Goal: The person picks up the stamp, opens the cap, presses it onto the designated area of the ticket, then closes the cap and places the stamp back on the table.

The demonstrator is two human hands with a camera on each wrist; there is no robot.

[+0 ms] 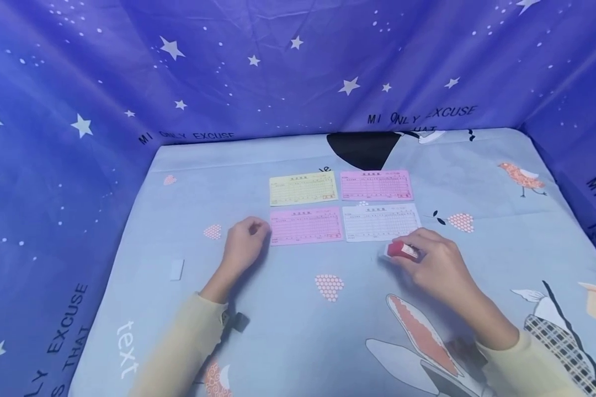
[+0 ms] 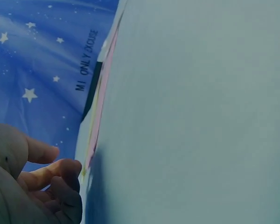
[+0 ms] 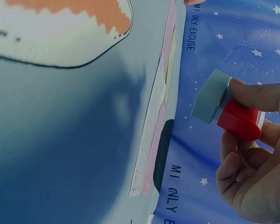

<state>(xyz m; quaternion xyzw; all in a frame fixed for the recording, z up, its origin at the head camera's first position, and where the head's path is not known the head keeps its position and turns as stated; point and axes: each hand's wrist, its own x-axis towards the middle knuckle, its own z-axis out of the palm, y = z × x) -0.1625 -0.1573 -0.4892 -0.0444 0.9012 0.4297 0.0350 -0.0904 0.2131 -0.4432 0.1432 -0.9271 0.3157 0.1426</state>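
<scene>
My right hand [image 1: 439, 264] pinches a small red stamp [image 1: 402, 250] with a pale grey end, just below the white slip [image 1: 381, 223]. In the right wrist view, thumb and fingers hold the red body of the stamp [image 3: 240, 120]. My left hand [image 1: 245, 240] has loosely curled fingers and holds nothing, right by the left edge of the lower pink slip [image 1: 306, 226]. Above lie a yellow slip [image 1: 303, 188] and another pink slip [image 1: 376, 186]. Small red boxed marks show at the lower right corners of the yellow slip and both pink ones.
A small pale rectangular piece [image 1: 176, 270] lies on the left of the printed blue cloth [image 1: 278, 325]. Dark blue curtains [image 1: 298, 71] with stars hang at the back and both sides. The four-slip block sits around the middle of the surface.
</scene>
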